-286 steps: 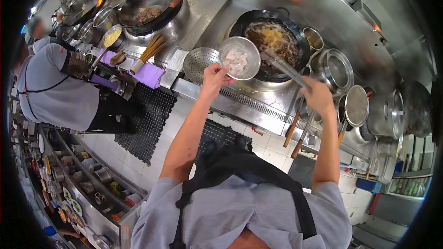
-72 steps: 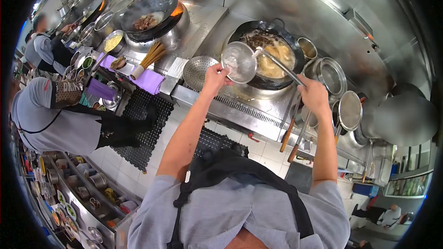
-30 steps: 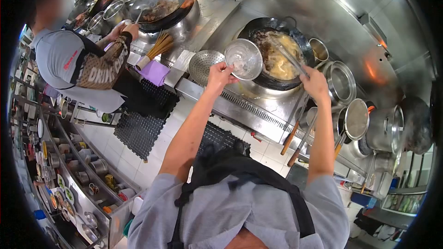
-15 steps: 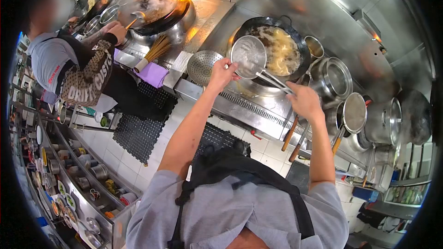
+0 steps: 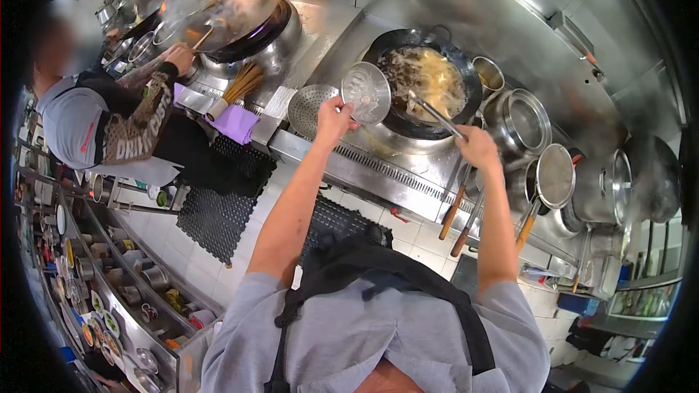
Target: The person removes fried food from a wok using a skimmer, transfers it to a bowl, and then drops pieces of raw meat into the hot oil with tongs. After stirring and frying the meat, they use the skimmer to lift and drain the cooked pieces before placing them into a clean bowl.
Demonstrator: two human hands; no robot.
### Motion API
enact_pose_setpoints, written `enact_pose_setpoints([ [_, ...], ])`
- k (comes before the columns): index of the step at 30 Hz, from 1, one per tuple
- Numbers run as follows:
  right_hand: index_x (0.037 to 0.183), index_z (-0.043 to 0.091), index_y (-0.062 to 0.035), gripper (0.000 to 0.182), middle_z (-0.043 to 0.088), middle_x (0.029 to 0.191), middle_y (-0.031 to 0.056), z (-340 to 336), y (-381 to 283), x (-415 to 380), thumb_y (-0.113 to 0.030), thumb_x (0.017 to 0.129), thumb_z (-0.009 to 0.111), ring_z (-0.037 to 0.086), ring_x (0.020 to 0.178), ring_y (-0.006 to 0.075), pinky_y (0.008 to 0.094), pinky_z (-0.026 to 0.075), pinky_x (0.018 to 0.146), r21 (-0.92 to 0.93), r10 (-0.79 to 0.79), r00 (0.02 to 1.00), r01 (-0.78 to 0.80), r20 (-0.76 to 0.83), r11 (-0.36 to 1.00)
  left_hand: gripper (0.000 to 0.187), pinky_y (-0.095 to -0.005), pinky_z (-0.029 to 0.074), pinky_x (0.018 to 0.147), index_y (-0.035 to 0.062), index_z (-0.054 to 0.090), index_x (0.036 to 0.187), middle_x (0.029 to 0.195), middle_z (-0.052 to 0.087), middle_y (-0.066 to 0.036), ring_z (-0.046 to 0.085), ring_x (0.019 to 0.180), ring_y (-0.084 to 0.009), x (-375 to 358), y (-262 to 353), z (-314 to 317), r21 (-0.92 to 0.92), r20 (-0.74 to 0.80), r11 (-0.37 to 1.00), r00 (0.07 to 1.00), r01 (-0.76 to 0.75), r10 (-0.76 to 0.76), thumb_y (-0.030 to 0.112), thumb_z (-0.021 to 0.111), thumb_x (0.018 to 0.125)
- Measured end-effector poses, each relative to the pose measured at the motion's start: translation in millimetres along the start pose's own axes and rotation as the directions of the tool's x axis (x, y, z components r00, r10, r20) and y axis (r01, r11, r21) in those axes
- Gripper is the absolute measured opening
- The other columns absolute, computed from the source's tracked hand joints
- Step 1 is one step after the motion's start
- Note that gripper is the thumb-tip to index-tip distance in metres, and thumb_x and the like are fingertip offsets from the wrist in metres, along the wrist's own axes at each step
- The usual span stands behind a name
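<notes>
Metal tongs (image 5: 439, 116) — tips indistinct against foam (image 5: 439, 76) — sit gripped in right fingers (image 5: 472, 143), left fingers (image 5: 334, 110) pinching a bowl (image 5: 366, 93).

Steel counter (image 5: 426, 164): black wok (image 5: 381, 49), perforated strainer (image 5: 309, 111) to left, metal pot (image 5: 489, 75) to right, purple cloth (image 5: 233, 124) farther left

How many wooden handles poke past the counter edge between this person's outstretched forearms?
2: one handle, and a second handle beside it, nearer the right forearm. That arm may hide more.

Bowl (image 5: 366, 92), tongs (image 5: 439, 116): smooth, glossy metal. Wok (image 5: 472, 80): duller metal. Towel (image 5: 234, 124): matt cloth. Utensil handles (image 5: 449, 221): wood.
</notes>
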State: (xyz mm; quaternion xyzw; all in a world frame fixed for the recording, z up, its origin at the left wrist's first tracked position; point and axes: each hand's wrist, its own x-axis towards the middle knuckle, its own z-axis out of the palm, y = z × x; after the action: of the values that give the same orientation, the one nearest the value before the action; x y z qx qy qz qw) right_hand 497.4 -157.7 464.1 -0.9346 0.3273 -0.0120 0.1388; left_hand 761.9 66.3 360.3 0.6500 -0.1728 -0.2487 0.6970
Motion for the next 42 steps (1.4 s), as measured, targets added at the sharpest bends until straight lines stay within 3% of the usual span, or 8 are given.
enact_pose_setpoints([
  [5,0.125,0.064,-0.013,0.04,0.07,0.105,0.0221,20.6,-4.8,-0.7,-0.022,0.086,0.064,0.065,0.104,0.0396,0.0495,0.051,0.091,-0.107,0.141,0.989,-0.145,-0.042,0.984,0.019,-0.0276,0.058,0.052,-0.0053,0.057,0.084,0.076,0.063,-0.012,0.069,0.061,-0.0197,-2.4,-2.7,9.2,-0.075,0.03,0.997,0.999,0.013,-0.011,0.01,0.062,0.094],
  [14,0.119,0.066,-0.0134,0.032,0.07,0.1,0.0213,4.4,-42.9,-17.1,-0.022,0.089,0.063,0.066,0.096,0.0415,0.0512,0.051,0.086,-0.097,-0.05,0.996,0.042,-0.078,0.994,0.028,-0.0284,0.053,0.042,-0.0031,0.051,0.07,0.065,0.051,-0.005,0.066,0.053,-0.0186,14.0,19.0,52.5,0.035,0.158,0.984,0.973,-0.176,0.169,0.008,0.065,0.091],
  [17,0.118,0.068,-0.016,0.03,0.07,0.096,0.0204,4.4,-29.9,-19.6,-0.021,0.088,0.062,0.066,0.096,0.041,0.051,0.051,0.085,-0.089,-0.044,0.994,0.036,-0.099,0.995,0.026,-0.0296,0.055,0.047,-0.0047,0.051,0.074,0.077,0.057,-0.012,0.067,0.061,-0.0203,21.1,25.4,61.5,0.228,0.138,0.934,0.958,-0.276,0.249,0.009,0.066,0.089],
  [20,0.12,0.068,-0.0188,0.034,0.07,0.098,0.0205,-17.1,-16.1,-30.1,-0.02,0.087,0.061,0.066,0.098,0.0401,0.0499,0.051,0.088,-0.075,0.044,0.999,-0.045,-0.019,0.996,0.027,-0.0323,0.057,0.046,-0.0073,0.05,0.072,0.079,0.055,-0.015,0.067,0.062,-0.0232,54.3,-5.9,60.2,0.484,0.089,0.725,0.852,-0.49,0.517,0.007,0.067,0.087],
  [25,0.112,0.07,-0.0103,0.031,0.07,0.105,0.0219,-20.6,20.6,-20.1,-0.02,0.084,0.062,0.065,0.102,0.0398,0.0486,0.051,0.091,-0.079,0.105,0.994,-0.105,-0.014,0.991,0.026,-0.0333,0.057,0.046,-0.008,0.048,0.07,0.082,0.053,-0.016,0.066,0.061,-0.0246,63.0,-3.1,58.3,0.476,0.06,0.716,0.831,-0.511,0.553,0.002,0.067,0.085],
  [31,0.108,0.071,-0.0084,0.029,0.07,0.106,0.0208,29.4,65.2,62.0,-0.022,0.083,0.063,0.065,0.103,0.039,0.0482,0.051,0.091,-0.142,0.175,0.983,-0.166,0.053,0.976,0.027,-0.029,0.057,0.049,-0.0036,0.049,0.072,0.079,0.06,-0.013,0.069,0.062,-0.0206,33.8,15.9,53.7,0.262,0.033,0.914,0.949,-0.311,0.313,0.008,0.064,0.092],
  [37,0.106,0.073,-0.0099,0.029,0.07,0.105,0.0208,30.6,14.6,80.8,-0.025,0.083,0.063,0.065,0.104,0.0382,0.0478,0.051,0.092,-0.01,0.092,0.996,-0.092,-0.02,0.996,0.022,-0.0295,0.059,0.05,-0.0036,0.051,0.075,0.079,0.061,-0.011,0.07,0.062,-0.0211,-14.2,32.0,12.4,-0.04,0.0,0.991,0.991,-0.131,0.131,0.005,0.063,0.092],
  [42,0.101,0.071,-0.0036,0.026,0.069,0.108,0.0236,27.9,-22.5,85.7,-0.017,0.081,0.061,0.065,0.106,0.0402,0.0473,0.052,0.092,-0.027,0.044,0.998,-0.045,-0.05,0.999,0.023,-0.0286,0.06,0.054,-0.0016,0.05,0.075,0.078,0.061,-0.01,0.068,0.062,-0.0186,-42.0,29.2,-23.3,-0.056,-0.049,0.994,0.995,-0.095,0.092,0.006,0.061,0.094],
])
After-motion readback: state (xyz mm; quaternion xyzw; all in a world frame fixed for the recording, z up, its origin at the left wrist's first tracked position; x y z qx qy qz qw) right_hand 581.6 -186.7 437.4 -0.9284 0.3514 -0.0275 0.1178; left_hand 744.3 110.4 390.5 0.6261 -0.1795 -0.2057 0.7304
